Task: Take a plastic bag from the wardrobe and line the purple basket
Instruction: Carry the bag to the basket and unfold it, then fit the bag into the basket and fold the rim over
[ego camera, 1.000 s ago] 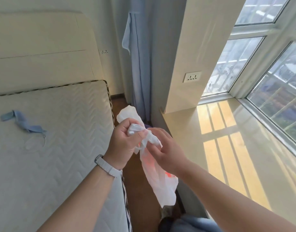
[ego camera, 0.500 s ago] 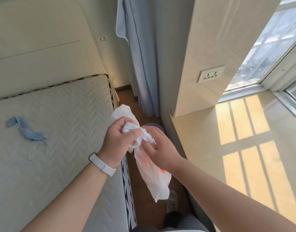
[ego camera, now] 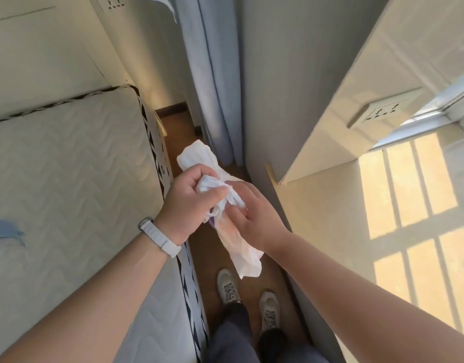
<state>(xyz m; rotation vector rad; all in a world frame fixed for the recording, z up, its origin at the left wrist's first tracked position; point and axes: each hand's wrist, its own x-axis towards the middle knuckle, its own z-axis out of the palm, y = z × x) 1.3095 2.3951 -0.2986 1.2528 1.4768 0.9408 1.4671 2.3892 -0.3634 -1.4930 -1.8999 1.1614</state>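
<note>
A crumpled white plastic bag (ego camera: 241, 244) with faint red print hangs between my hands over the narrow floor strip. My left hand (ego camera: 189, 203), with a white watch strap on the wrist, is closed around the bag's bunched top. My right hand (ego camera: 254, 218) pinches the bag just below that bunch. A sliver of purple (ego camera: 212, 221) shows under my hands; the purple basket itself is hidden behind them. The bag's loose end dangles toward my shoes.
A bare quilted mattress (ego camera: 68, 179) lies at left with a blue cloth strip (ego camera: 5, 231) on it. A sunlit window ledge (ego camera: 356, 231) runs along the right. Blue curtains (ego camera: 212, 74) hang ahead. My two shoes (ego camera: 228, 286) stand on the brown floor.
The camera has tilted down, bringing my legs and shoes into view and the window out of it. Both hands keep hold of the bag, working its bunched top.
</note>
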